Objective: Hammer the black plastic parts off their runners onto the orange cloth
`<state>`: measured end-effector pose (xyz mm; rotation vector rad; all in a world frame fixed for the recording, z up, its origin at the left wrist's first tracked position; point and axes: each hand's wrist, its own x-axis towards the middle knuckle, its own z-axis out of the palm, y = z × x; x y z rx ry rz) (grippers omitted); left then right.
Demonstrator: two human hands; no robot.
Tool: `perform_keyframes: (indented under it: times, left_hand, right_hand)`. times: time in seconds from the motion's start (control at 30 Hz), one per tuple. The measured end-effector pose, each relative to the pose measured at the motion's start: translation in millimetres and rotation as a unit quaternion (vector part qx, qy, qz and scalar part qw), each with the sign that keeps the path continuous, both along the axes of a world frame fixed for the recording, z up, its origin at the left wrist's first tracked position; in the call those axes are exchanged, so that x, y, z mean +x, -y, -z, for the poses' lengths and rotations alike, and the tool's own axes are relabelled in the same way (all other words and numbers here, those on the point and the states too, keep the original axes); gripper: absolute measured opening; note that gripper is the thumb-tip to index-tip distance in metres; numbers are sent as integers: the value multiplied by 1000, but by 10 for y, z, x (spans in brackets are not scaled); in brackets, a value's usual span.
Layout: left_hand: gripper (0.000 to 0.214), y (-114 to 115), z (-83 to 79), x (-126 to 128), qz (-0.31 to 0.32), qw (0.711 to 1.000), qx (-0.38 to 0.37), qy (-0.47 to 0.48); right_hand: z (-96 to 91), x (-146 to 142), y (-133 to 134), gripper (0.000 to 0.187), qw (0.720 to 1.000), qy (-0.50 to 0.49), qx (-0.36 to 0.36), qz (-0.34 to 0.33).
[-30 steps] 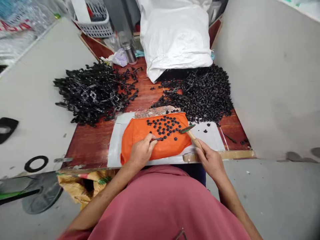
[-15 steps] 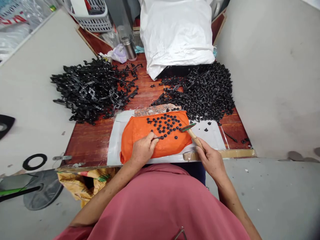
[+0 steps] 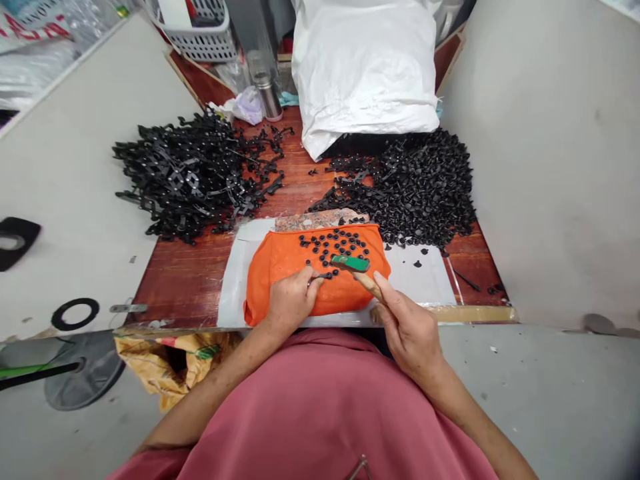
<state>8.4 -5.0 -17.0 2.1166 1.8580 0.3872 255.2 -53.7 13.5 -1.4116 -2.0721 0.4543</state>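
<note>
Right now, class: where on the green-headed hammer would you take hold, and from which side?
Grip the green-headed hammer by its wooden handle, coming from the near right, as the right hand does. The handle slants back toward the person; the head sits over black studs on the orange cushion, close to the left hand.

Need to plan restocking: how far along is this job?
Apparently done: small black pieces scattered on the orange pad, and a tangled pile to the left. In hand: left hand pinches a piece, right hand holds the hammer over it. Likely left: the big pile to the right.
</note>
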Motion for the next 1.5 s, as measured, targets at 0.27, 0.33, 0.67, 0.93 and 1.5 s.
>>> perform_keyframes:
  times: [0.27,0.33,0.67,0.93,1.5]
  left_hand:
    - [16,17,-2,24,-18,999,-40,-4]
    - [17,31,2,34,-16,999,-44,-10]
    - [15,73,19,30,-11,999,-36,18]
    - [17,56,-98,-155,-68,996,-29,46]
    - [15,116,-12,-111,-27,999,-18,44]
  right_hand:
    - [135,-59,-27,55,992,127,-22,-5]
    - [175,-39,-6,54,988,155,-20,2]
    - [87,142,37,55,999,2,-22,37]
    - [286,251,118,50,988,-64,-116,75]
    - [263,163,152,48,991,14,-128,30]
